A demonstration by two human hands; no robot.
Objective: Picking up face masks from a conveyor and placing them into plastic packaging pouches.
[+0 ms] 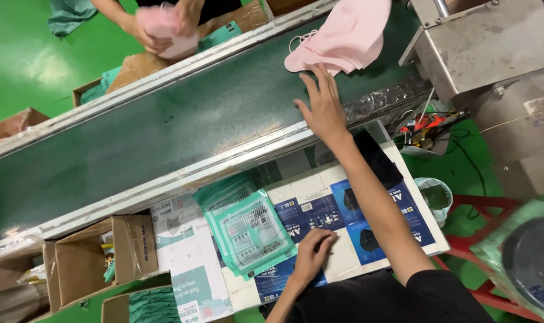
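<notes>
A pile of pink face masks [350, 33] lies on the dark green conveyor belt [164, 125]. My right hand [324, 107] stretches over the belt, palm down and fingers spread, with its fingertips at the near edge of the pile and nothing gripped. My left hand [312, 254] rests with curled fingers on the white table [344, 263], on a blue printed sheet [320, 212], touching the edge of a stack of teal packaging bags [248, 230].
Across the belt, another person's hands [158, 24] hold pink masks. A metal machine [493, 42] stands at the right. Open cardboard boxes [98, 251] sit at the lower left. A black phone [376, 158] lies on the table, near a red stool [481, 239].
</notes>
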